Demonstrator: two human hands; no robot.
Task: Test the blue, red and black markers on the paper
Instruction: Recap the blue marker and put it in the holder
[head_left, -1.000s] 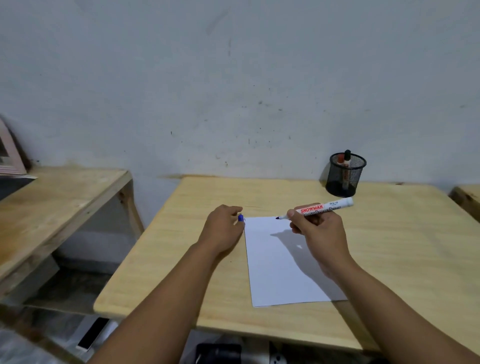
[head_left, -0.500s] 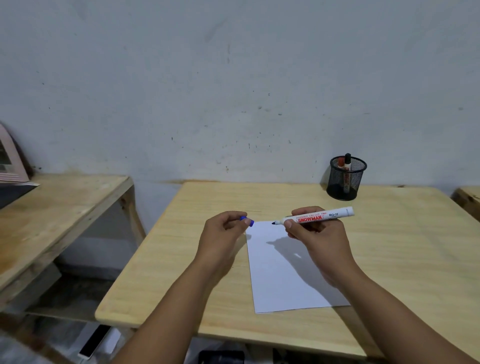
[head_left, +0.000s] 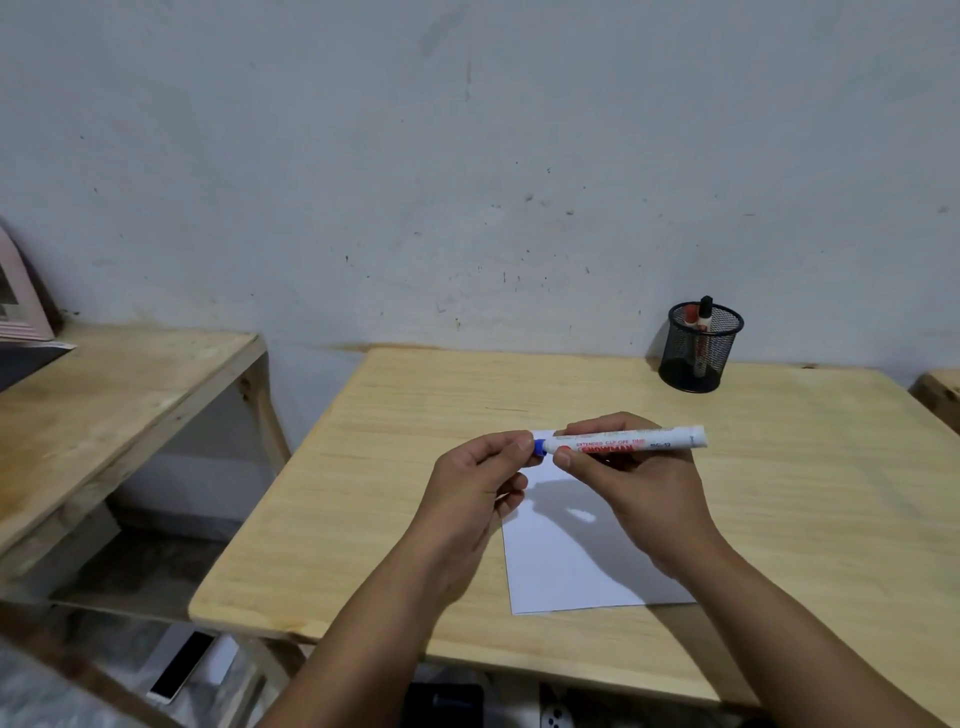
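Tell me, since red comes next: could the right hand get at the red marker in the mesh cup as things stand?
Probably not yet: the right hand grips the blue marker. The way to the red marker in the mesh cup looks free.

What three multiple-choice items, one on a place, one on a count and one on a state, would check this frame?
1. Where does the mesh pen holder stand?
A. far right part of the table, near the wall
B. on the paper
C. on the left-hand bench

2. How many markers stand in the holder?
A. none
B. two
C. five

3. What is happening at the tip of the marker?
A. it is drawing on the paper
B. the blue cap sits against it
C. it rests in the holder

Key: 1 A, the holder is by the wall; 2 B, a red and a black top show; 3 B, the left hand pinches the cap there while the right hand holds the barrel above the paper.
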